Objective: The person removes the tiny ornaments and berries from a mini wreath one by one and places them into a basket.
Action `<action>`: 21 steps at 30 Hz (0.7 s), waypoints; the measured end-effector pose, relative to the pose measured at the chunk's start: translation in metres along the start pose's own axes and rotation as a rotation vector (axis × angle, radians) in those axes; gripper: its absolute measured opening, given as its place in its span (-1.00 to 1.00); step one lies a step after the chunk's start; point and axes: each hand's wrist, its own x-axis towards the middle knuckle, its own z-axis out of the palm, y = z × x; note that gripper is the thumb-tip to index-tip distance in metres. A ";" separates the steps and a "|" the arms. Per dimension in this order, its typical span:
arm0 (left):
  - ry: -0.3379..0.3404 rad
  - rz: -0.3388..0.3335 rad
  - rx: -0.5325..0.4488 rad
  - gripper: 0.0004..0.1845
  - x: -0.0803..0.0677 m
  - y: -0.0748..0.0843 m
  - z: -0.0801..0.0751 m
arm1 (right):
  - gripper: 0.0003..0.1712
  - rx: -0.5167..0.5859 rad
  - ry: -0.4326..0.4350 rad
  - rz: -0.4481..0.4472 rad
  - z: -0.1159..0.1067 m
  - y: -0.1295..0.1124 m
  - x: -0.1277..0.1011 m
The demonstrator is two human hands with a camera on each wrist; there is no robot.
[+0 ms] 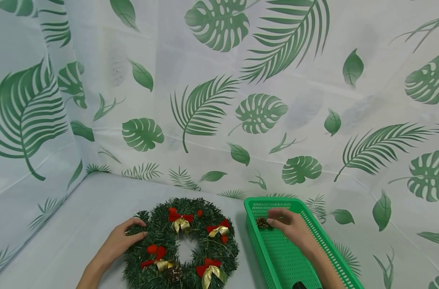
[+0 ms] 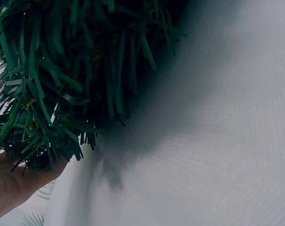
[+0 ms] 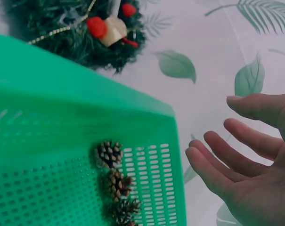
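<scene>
Left hand (image 1: 120, 241) rests on wreath (image 1: 181, 245) rim, fingers relaxed, steadying it; right hand (image 1: 289, 226), fingers apart and empty, hovers in green basket (image 1: 335, 257), pine cones (image 3: 116, 181) just beyond fingertips, within reach.

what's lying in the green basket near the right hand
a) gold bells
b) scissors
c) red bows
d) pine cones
d: the right wrist view shows small brown pine cones in a row in the corner of the green basket, with the right hand open beside them; the red bows sit on the wreath instead.
</scene>
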 end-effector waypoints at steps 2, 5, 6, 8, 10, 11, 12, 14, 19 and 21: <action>-0.001 0.002 0.000 -0.56 0.000 0.000 0.000 | -0.54 0.014 0.001 -0.005 0.002 -0.003 -0.002; -0.001 -0.002 -0.004 -0.57 0.001 -0.001 0.000 | -0.54 0.047 -0.003 -0.007 0.006 -0.006 -0.004; -0.003 0.001 -0.001 -0.57 0.000 -0.001 0.000 | -0.54 0.057 -0.007 -0.008 0.007 -0.007 -0.006; 0.000 -0.002 -0.001 -0.57 0.000 -0.001 0.000 | -0.54 0.074 -0.014 -0.015 0.010 -0.010 -0.007; 0.000 -0.001 0.003 -0.57 0.000 0.000 0.000 | -0.54 0.091 -0.026 -0.021 0.014 -0.013 -0.009; 0.001 0.001 0.006 -0.57 -0.001 0.000 0.000 | -0.55 0.100 -0.031 -0.023 0.015 -0.015 -0.010; 0.001 0.003 0.007 -0.57 -0.001 0.000 0.000 | -0.56 0.112 -0.032 -0.022 0.017 -0.017 -0.010; 0.004 0.004 0.005 -0.57 -0.001 0.000 0.000 | -0.57 0.131 -0.038 -0.029 0.021 -0.021 -0.011; 0.001 0.005 0.006 -0.56 0.000 -0.001 0.000 | -0.57 0.126 -0.055 -0.068 0.030 -0.030 -0.014; -0.001 0.003 0.007 -0.57 0.001 -0.001 0.000 | -0.57 0.124 -0.074 -0.089 0.034 -0.033 -0.015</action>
